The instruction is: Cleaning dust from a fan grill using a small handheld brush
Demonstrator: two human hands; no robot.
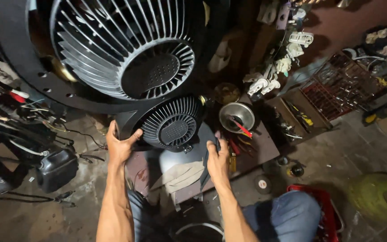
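two hands bracket a black finned motor housing [172, 123] that sits directly ahead of the person, between the forearms and just above the fingertips in the head view. the left hand [121, 144] lies on the housing's left side, fingers curled closed around the dark bracket edge [128, 122] that joins the housing to the large fan guard [121, 47] above it. the right hand [218, 160] lies lower and to the right, near the housing's lower right rim but not clearly touching it; its fingers are folded around a dark cloth [206, 168] that hangs down from the grip.

the housing's round face points toward the camera, so its axis runs roughly along the line of sight, with the fan guard in line above. of the two, the left hand is nearer and in contact. a grey domed base [180, 157] sits just below the housing, between both hands. a metal bowl [237, 115] with a red-handled tool stands to the right, apart from the right hand.
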